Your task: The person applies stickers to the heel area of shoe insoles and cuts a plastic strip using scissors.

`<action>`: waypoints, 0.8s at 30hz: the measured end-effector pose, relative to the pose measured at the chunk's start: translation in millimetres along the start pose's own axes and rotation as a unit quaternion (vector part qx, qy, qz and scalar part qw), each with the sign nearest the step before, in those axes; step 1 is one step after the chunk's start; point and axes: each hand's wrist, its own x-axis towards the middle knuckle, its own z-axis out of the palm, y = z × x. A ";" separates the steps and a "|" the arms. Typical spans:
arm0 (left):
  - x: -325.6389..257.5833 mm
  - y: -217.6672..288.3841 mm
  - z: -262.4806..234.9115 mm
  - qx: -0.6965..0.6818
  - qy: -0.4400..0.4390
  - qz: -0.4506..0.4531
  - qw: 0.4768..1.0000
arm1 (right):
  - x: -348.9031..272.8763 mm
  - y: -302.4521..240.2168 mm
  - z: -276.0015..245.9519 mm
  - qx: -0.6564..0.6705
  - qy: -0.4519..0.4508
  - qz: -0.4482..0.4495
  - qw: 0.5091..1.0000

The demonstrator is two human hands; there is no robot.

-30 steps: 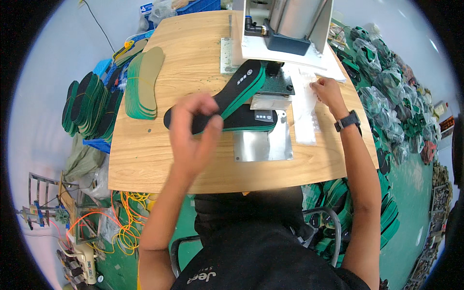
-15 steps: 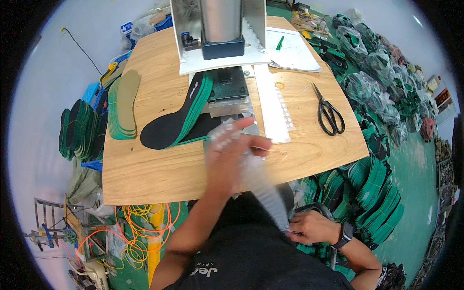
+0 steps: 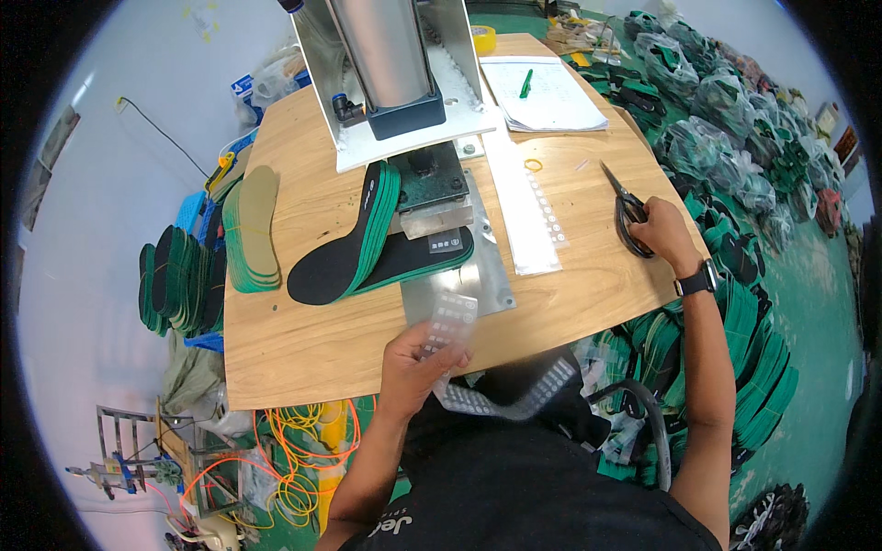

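Note:
Near the table's front edge, my left hand (image 3: 411,372) pinches a translucent strip of printed labels (image 3: 455,315). The strip's long tail droops over my lap and curls to the right. At the right side of the table my right hand (image 3: 668,234) has its fingers closed at the handles of black scissors (image 3: 621,204), which lie with blades pointing away. Black insoles with green edges (image 3: 323,268) rest by the press. One lies beneath the press head (image 3: 434,179) with a small clear label piece (image 3: 446,243) on its heel.
A metal press (image 3: 386,55) stands at the table's (image 3: 303,367) far middle. Beige-topped insoles (image 3: 250,225) are stacked left. A white strip (image 3: 524,220), dotted film (image 3: 548,216), yellow band (image 3: 534,165) and paper with a green pen (image 3: 526,84) lie right. Hoses (image 3: 285,468) coil on the floor.
My right hand has left the strip's lower end and moved up onto the scissors. My left hand has drawn back toward me with the strip. A label piece now shows on the insole's heel.

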 end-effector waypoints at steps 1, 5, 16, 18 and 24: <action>-0.9 -1.9 -1.8 -0.020 -0.001 0.007 1.000 | -6.2 -2.6 -4.1 0.097 -0.009 0.024 0.995; 3.8 -17.9 -4.3 -0.142 -0.035 0.039 0.988 | -61.4 -23.5 -18.3 0.535 -0.013 0.115 0.837; -12.5 -38.1 46.4 -0.167 0.040 0.095 0.981 | -186.3 -182.2 38.8 0.705 0.053 -0.052 0.705; -18.1 -29.8 47.0 -0.178 0.040 0.061 0.981 | -191.8 -176.2 49.4 0.676 0.002 -0.096 0.731; -4.9 3.1 30.3 -0.152 0.105 -0.033 0.982 | -198.6 -184.1 38.4 0.518 -0.023 -0.271 0.811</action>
